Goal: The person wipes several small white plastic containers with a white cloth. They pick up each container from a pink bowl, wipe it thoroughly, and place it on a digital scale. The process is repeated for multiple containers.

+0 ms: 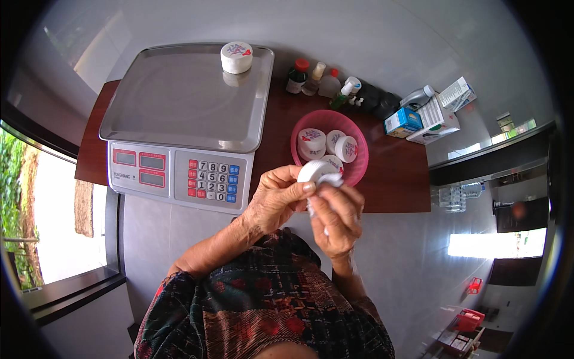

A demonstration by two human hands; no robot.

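Observation:
In front of my chest, my left hand (272, 196) grips a round white lidded jar (308, 172) between thumb and fingers. My right hand (338, 218) is closed around a crumpled white tissue (330, 179), which touches the jar's side. Just beyond both hands, a pink plastic basin (363, 134) holds several similar white jars (311, 139) with printed lids. One more such jar (237, 58) stands upright on the far right part of the metal pan (179, 96) of a weighing scale. My hands partly hide the basin's near rim.
The scale's keypad panel (210, 206) faces me on the brown table (394, 194). Along the wall stand several bottles (297, 76), with a blue box (402, 122) and a white carton (434, 119) farther right. Bright windows lie at the left.

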